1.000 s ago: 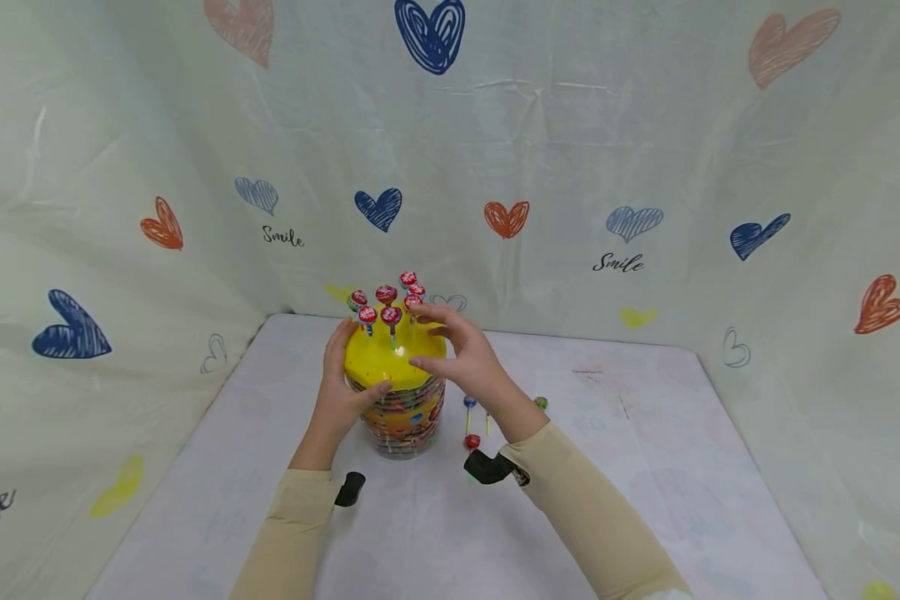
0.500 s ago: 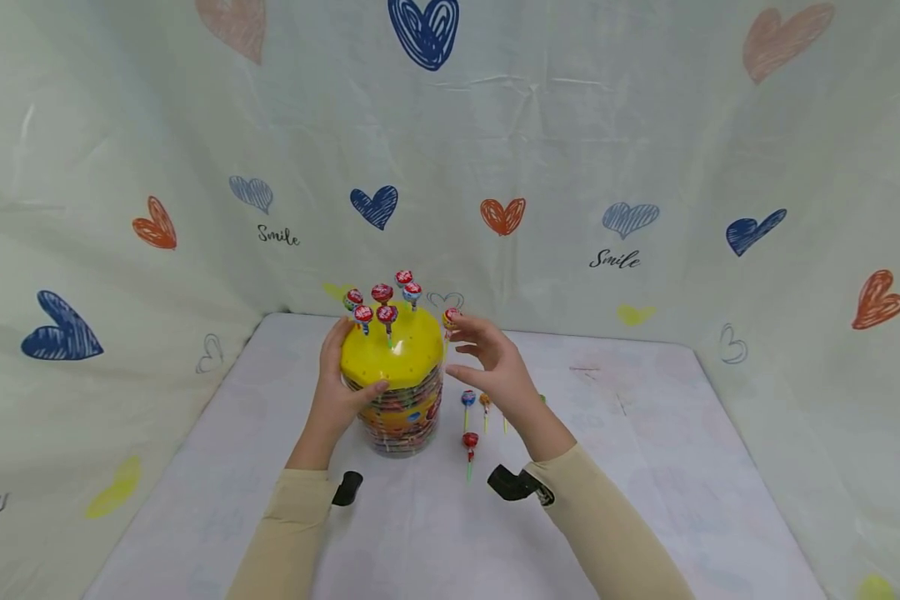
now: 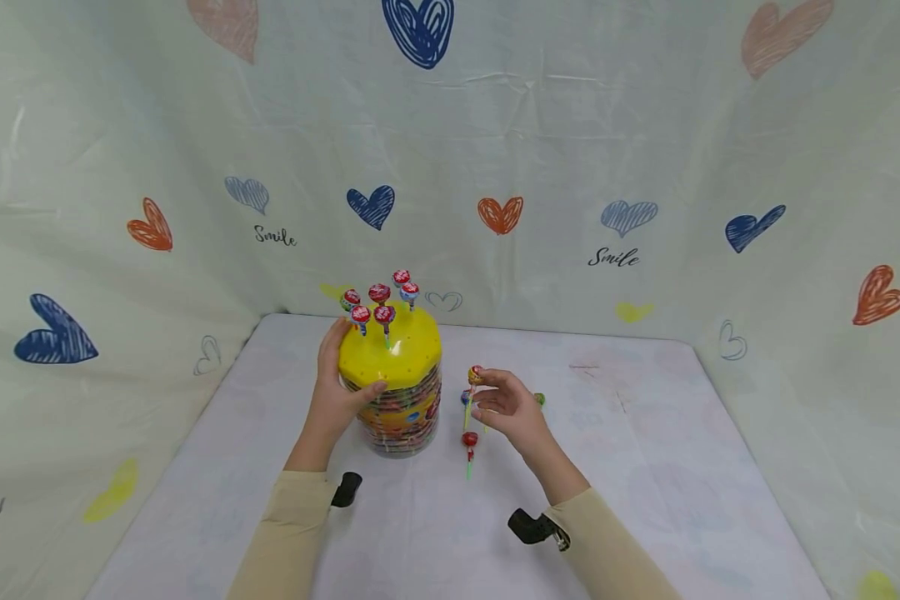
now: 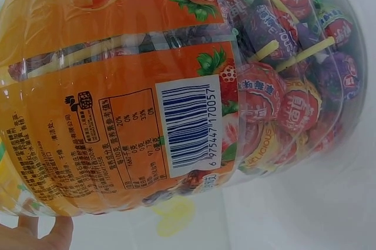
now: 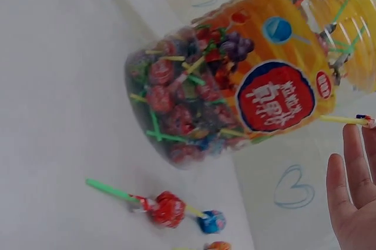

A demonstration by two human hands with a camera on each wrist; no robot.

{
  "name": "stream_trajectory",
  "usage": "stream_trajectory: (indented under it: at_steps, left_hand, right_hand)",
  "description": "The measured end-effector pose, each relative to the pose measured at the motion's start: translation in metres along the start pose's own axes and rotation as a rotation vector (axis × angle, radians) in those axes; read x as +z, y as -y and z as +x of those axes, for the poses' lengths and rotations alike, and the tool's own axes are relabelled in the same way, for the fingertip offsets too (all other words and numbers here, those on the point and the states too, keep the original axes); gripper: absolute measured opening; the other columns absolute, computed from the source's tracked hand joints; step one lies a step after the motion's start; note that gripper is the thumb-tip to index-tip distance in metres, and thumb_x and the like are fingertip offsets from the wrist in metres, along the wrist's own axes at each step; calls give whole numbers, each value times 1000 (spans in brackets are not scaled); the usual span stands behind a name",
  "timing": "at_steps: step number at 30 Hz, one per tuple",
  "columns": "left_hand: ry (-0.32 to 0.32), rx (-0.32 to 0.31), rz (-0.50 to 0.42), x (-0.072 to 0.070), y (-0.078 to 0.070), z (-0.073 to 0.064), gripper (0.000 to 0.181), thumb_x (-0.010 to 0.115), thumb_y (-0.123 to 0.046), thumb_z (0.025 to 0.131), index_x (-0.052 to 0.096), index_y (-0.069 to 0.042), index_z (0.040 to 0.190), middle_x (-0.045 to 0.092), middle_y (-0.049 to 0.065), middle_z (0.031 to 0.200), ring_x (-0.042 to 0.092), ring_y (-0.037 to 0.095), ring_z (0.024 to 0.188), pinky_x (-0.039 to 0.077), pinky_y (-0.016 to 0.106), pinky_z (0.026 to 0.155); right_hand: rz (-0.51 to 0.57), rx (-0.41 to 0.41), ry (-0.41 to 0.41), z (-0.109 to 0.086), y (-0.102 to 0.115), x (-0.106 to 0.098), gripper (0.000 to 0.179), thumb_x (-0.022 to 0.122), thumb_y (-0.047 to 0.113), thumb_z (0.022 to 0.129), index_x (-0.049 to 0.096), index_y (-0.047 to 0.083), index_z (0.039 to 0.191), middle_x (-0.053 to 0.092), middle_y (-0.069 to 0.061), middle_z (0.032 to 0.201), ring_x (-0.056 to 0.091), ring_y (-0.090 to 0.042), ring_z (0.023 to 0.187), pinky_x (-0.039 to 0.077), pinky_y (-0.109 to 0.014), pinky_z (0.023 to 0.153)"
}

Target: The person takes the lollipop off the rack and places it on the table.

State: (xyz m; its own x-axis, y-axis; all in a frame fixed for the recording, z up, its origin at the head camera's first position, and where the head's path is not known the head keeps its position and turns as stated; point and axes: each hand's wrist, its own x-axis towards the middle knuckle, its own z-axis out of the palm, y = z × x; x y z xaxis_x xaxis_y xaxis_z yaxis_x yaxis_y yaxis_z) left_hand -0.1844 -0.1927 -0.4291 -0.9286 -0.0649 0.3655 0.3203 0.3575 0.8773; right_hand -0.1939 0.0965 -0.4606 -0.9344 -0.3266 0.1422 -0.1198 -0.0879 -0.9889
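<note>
A clear plastic jar (image 3: 397, 437) packed with wrapped lollipops stands upright on the table, an orange label (image 4: 129, 132) round its side. Several lollipops (image 3: 384, 315) stick up out of its yellow lid (image 3: 412, 350). My left hand (image 3: 337, 412) holds the jar at the lid, thumb in front and fingers round the far left side. To the right of the jar, my right hand (image 3: 513, 412) pinches a lollipop (image 3: 475, 377) with a yellow and red wrapper, its head up. In the right wrist view only the pale stick (image 5: 341, 119) and part of its wrapper show.
Loose lollipops lie on the white table (image 3: 615, 467) right of the jar: a red one (image 3: 469, 439) with a green stick, a blue one (image 3: 466, 398) and a green one (image 3: 540, 399) partly behind my right hand. A heart-printed curtain (image 3: 555, 150) hangs behind.
My right hand has pulled a lollipop away from the lid and carried it right and down over the loose ones. The left hand keeps its hold on the jar.
</note>
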Motion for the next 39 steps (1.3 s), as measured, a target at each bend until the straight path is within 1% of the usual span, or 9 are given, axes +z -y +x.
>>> stream_trajectory:
  at_steps: [2,5,13,16,21,25,29,35,39]
  left_hand:
    - [0,-2,-1,0,-1,0,98,80,-35,80,19,-26,156,7,-3,161,8,25,146,12,62,114]
    - [-2,1,-4,1,-1,-1,98,80,-34,80,19,-27,156,8,-3,161,9,25,146,12,62,114]
    - [-8,21,-8,0,2,-1,97,80,-33,80,20,-23,156,8,-3,161,9,25,146,12,62,113]
    - [-5,21,-12,0,2,-1,97,80,-34,80,19,-26,156,8,-3,161,9,25,146,12,62,114]
    - [-4,25,-17,0,1,0,97,80,-34,80,19,-30,156,8,-4,161,9,24,146,12,62,114]
    - [-4,27,-12,0,1,0,97,80,-32,80,19,-29,156,8,-2,161,9,25,146,12,62,114]
    - [-3,18,-13,0,-1,-1,96,79,-32,81,19,-29,156,8,-3,161,10,24,146,13,61,114]
    - [0,18,-20,1,-1,-1,97,79,-34,81,19,-29,156,8,-3,161,10,24,146,13,60,114]
    - [-2,21,-17,1,0,0,98,80,-34,80,19,-26,156,8,-3,161,10,24,146,13,61,114]
  right_hand:
    - [7,37,-22,-4,-10,-3,55,69,-9,84,48,0,134,53,-19,131,58,-30,108,52,-29,89]
    - [23,73,-44,-9,-22,-6,53,68,-10,83,49,-1,132,54,-19,128,59,-27,104,54,-29,84]
    - [9,101,-74,-11,-54,-14,52,66,-15,81,50,-4,130,57,-19,114,60,-18,90,56,-27,78]
    - [-12,114,-88,-11,-66,-17,53,66,-17,80,50,-7,129,57,-21,111,62,-19,87,56,-26,75]
    - [-48,195,-115,-9,-80,-21,55,67,-15,79,52,-3,130,57,-20,108,65,-22,83,56,-27,69]
    - [-85,260,-118,-9,-85,-23,55,68,-14,78,53,-2,130,58,-20,107,66,-22,78,56,-29,65]
    - [-115,284,-101,-12,-77,-21,55,68,-14,78,52,-4,129,58,-23,105,66,-23,74,56,-30,65]
    - [-179,315,-124,-11,-97,-24,61,71,-13,75,53,1,131,61,-15,100,64,-17,68,57,-32,63]
    - [-215,346,-88,-13,-95,-24,59,70,-13,76,54,1,130,61,-14,97,63,-17,66,57,-32,62]
